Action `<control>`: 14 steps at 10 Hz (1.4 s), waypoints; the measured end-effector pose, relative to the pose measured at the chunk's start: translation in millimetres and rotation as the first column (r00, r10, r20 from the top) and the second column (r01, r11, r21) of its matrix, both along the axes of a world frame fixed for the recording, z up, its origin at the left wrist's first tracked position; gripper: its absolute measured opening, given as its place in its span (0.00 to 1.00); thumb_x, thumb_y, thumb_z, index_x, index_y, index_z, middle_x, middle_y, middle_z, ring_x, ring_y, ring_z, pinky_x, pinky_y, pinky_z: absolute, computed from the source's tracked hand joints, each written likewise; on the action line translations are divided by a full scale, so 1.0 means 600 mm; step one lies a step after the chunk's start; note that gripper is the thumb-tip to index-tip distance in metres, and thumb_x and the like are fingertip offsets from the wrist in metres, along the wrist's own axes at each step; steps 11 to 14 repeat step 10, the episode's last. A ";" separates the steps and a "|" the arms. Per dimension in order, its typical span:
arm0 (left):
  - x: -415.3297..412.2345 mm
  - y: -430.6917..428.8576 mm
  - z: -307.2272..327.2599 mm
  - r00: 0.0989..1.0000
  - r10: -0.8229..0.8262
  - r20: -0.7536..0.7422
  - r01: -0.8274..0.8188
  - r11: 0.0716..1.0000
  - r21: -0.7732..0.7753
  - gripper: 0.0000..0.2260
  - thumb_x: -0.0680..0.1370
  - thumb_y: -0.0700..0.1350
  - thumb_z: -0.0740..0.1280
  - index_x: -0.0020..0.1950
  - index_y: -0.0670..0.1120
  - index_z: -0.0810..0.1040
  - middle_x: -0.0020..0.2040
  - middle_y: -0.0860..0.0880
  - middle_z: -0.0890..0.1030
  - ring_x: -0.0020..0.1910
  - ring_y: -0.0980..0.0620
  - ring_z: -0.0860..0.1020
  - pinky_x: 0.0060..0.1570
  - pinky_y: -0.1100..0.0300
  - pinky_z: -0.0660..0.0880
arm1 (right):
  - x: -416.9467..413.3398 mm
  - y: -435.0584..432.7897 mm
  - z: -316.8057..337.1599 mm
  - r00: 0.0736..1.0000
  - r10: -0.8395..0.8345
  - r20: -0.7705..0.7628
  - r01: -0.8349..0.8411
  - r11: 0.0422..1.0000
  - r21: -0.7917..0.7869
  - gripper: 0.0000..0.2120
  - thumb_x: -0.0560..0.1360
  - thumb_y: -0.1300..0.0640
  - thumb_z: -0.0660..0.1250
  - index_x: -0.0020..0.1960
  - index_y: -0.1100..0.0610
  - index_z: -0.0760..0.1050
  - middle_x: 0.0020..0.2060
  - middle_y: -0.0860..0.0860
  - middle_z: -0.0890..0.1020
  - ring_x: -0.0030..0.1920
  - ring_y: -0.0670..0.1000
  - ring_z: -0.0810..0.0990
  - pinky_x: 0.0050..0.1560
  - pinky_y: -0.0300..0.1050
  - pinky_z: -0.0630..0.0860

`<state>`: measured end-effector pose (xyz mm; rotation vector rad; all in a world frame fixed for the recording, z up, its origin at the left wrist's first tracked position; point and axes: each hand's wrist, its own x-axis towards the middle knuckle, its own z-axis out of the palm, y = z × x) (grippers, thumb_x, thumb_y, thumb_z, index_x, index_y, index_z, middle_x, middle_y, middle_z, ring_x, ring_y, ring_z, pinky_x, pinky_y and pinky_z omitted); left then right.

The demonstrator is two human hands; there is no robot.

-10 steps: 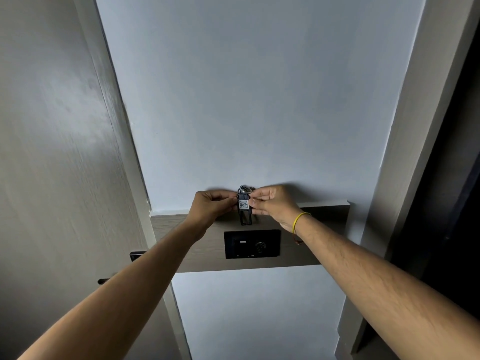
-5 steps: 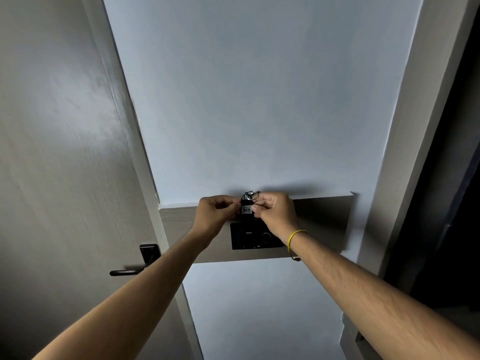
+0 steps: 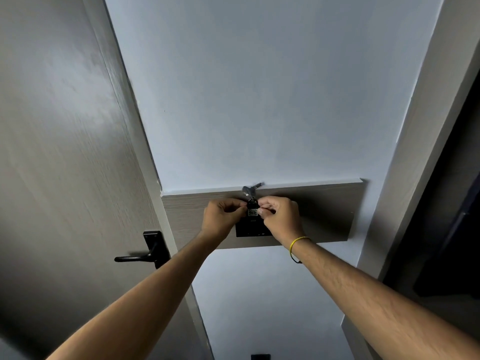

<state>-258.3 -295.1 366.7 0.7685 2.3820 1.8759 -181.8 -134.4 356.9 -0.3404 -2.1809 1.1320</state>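
Against the wood-grain panel (image 3: 197, 216) fixed across the pale wall (image 3: 259, 100), both hands meet at a small black key tag (image 3: 252, 210). Left hand (image 3: 223, 219) and right hand (image 3: 281, 219) are close together, each with fingers curled in, pinching the tag from either side; the fingertips (image 3: 261, 211) of the right hand press on the edge of its white label. That label carries handwritten figures, too small and blurred to read with any certainty. Above the tag, a metal ring and keys (image 3: 249, 191) stick up past the top edge of the panel, smeared by motion so their shapes and number cannot be made out. Directly behind and below the hands sits a black switch plate (image 3: 249, 228) set in the panel; the hands cover most of its upper part and its right side, and whether the tag touches it or goes into it cannot be told. A yellow band (image 3: 297, 242) circles the right wrist. To the left stands a grey door (image 3: 65, 152) with a black lever handle (image 3: 141, 257), its back plate partly hidden by the left forearm. At the bottom edge, a dark rectangular object (image 3: 260, 357) on the wall is cut off by the frame. On the right, a pale door frame (image 3: 415, 152) borders a dark opening where nothing can be distinguished.
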 end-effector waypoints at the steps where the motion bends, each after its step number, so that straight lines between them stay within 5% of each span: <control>1: 0.000 -0.001 0.002 0.996 0.065 -0.058 -0.069 0.996 -0.061 0.04 0.75 0.42 0.77 0.44 0.51 0.89 0.37 0.53 0.87 0.35 0.63 0.80 0.40 0.66 0.76 | 0.002 -0.016 0.005 0.999 -0.027 -0.030 0.029 0.998 0.055 0.07 0.72 0.66 0.73 0.47 0.58 0.87 0.36 0.48 0.86 0.36 0.38 0.82 0.43 0.28 0.79; 2: 0.003 -0.005 0.006 0.993 0.067 -0.096 -0.078 0.990 -0.114 0.06 0.74 0.42 0.76 0.40 0.52 0.88 0.35 0.48 0.87 0.33 0.61 0.77 0.37 0.64 0.73 | 0.010 -0.024 0.007 0.996 -0.038 -0.075 0.053 0.978 0.203 0.07 0.74 0.61 0.69 0.37 0.61 0.79 0.30 0.55 0.81 0.34 0.55 0.78 0.38 0.50 0.79; 3: 0.008 -0.001 0.015 0.994 0.049 -0.094 -0.058 0.993 -0.103 0.05 0.75 0.42 0.75 0.40 0.49 0.88 0.38 0.42 0.88 0.36 0.55 0.78 0.40 0.58 0.74 | 0.008 -0.016 0.009 0.989 -0.071 -0.131 0.101 0.967 0.234 0.07 0.73 0.63 0.69 0.36 0.61 0.81 0.32 0.54 0.80 0.36 0.54 0.78 0.38 0.52 0.77; 4: 0.017 -0.002 0.020 0.994 0.044 -0.097 -0.052 0.995 -0.084 0.04 0.76 0.43 0.75 0.43 0.46 0.89 0.39 0.43 0.89 0.38 0.51 0.82 0.43 0.50 0.80 | 0.015 -0.019 0.007 0.985 -0.078 -0.157 0.109 0.973 0.202 0.04 0.73 0.64 0.71 0.41 0.59 0.84 0.36 0.52 0.84 0.38 0.53 0.82 0.40 0.50 0.81; 6: 0.028 -0.005 0.005 0.939 0.102 -0.329 -0.189 0.951 -0.244 0.08 0.75 0.47 0.74 0.38 0.46 0.86 0.29 0.46 0.79 0.29 0.52 0.74 0.32 0.57 0.68 | 0.016 -0.031 -0.006 0.991 -0.115 -0.066 0.125 0.974 0.190 0.05 0.71 0.64 0.69 0.39 0.56 0.81 0.35 0.50 0.84 0.37 0.52 0.80 0.37 0.44 0.74; 8: 0.026 -0.013 -0.007 0.838 0.082 -0.539 -0.297 0.898 -0.326 0.09 0.77 0.46 0.73 0.40 0.44 0.87 0.33 0.45 0.84 0.33 0.41 0.81 0.33 0.53 0.74 | 0.014 -0.030 -0.003 0.996 -0.076 0.038 0.062 0.957 0.284 0.03 0.75 0.61 0.69 0.43 0.58 0.81 0.40 0.54 0.85 0.43 0.58 0.83 0.44 0.54 0.80; 9: 0.027 -0.035 0.013 0.778 0.104 -0.620 -0.343 0.897 -0.280 0.04 0.78 0.45 0.73 0.48 0.48 0.89 0.39 0.48 0.88 0.37 0.43 0.84 0.36 0.55 0.77 | 0.035 -0.013 0.013 0.999 -0.044 -0.027 0.051 0.930 0.363 0.05 0.75 0.63 0.68 0.44 0.57 0.82 0.41 0.53 0.82 0.43 0.57 0.82 0.46 0.54 0.79; 10: 0.000 -0.072 0.034 0.618 0.194 -0.762 -0.434 0.892 -0.124 0.06 0.78 0.40 0.72 0.53 0.45 0.87 0.47 0.46 0.88 0.44 0.44 0.85 0.41 0.53 0.80 | 0.049 0.036 0.030 0.971 -0.085 -0.224 0.183 0.868 0.461 0.09 0.74 0.66 0.65 0.49 0.60 0.82 0.45 0.55 0.82 0.48 0.59 0.80 0.51 0.51 0.77; 14: 0.000 -0.072 0.034 0.618 0.194 -0.762 -0.434 0.892 -0.124 0.06 0.78 0.40 0.72 0.53 0.45 0.87 0.47 0.46 0.88 0.44 0.44 0.85 0.41 0.53 0.80 | 0.049 0.036 0.030 0.971 -0.085 -0.224 0.183 0.868 0.461 0.09 0.74 0.66 0.65 0.49 0.60 0.82 0.45 0.55 0.82 0.48 0.59 0.80 0.51 0.51 0.77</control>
